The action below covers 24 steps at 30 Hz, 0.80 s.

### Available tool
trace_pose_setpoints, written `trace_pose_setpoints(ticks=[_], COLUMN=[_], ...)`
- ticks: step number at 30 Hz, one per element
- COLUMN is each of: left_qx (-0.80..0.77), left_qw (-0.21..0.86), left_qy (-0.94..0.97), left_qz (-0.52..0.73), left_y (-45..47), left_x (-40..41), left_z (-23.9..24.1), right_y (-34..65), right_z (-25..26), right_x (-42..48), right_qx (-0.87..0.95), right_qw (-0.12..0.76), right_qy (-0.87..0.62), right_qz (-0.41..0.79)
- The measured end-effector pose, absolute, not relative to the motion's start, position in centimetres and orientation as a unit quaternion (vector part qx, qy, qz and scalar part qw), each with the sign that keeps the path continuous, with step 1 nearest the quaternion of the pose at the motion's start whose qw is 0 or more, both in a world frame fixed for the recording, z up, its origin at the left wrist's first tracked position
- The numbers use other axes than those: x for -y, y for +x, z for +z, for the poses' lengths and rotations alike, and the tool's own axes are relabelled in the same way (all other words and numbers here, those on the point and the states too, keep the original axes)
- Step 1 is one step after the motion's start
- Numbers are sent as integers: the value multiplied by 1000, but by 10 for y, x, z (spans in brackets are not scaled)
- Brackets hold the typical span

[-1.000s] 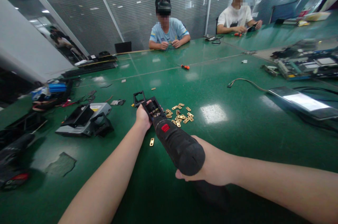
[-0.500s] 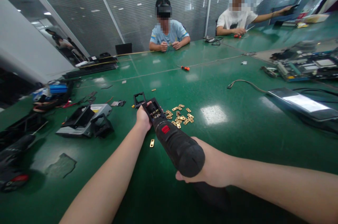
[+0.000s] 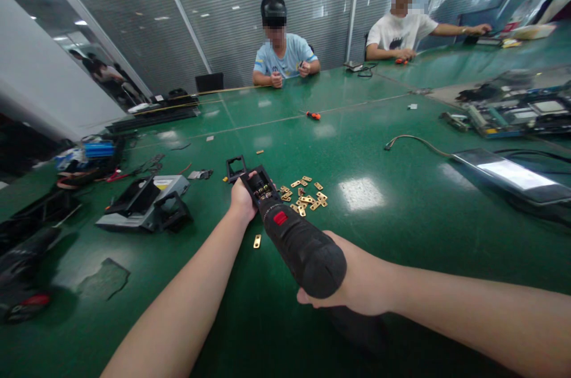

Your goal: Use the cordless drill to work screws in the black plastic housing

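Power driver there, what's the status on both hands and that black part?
Right hand gripping black power driver. Left hand steadying small black part under its tip. Brass plates scattered right alongside; one lone brass plate near left wrist.

No legible text, brand, number or sign appears. The red patch on the black power tool (image 3: 294, 241) is blank at this size; the yellow label on the grey device (image 3: 147, 202), at 9 o'clock, is unreadable.

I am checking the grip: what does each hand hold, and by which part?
The right hand holds the black drill by its handle. The left hand holds the black part at the drill's tip by its side.
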State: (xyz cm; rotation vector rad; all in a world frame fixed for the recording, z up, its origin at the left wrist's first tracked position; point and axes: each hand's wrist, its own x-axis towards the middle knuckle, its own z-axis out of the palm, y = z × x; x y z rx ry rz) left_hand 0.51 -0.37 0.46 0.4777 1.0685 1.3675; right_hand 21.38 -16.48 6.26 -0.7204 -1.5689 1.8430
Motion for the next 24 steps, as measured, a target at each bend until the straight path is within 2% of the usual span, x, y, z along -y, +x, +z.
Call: trace_pose_setpoints(ticks=[24], left_qx=[-462], left_qw=[627], left_qy=[204], left_qz=[594], left_y=[5], left_x=[3], left_z=[4], right_y=[214], right_z=[62], right_x=[165], right_qx=[593], right_qw=[291], right_qy=[-302], right_qz=[687])
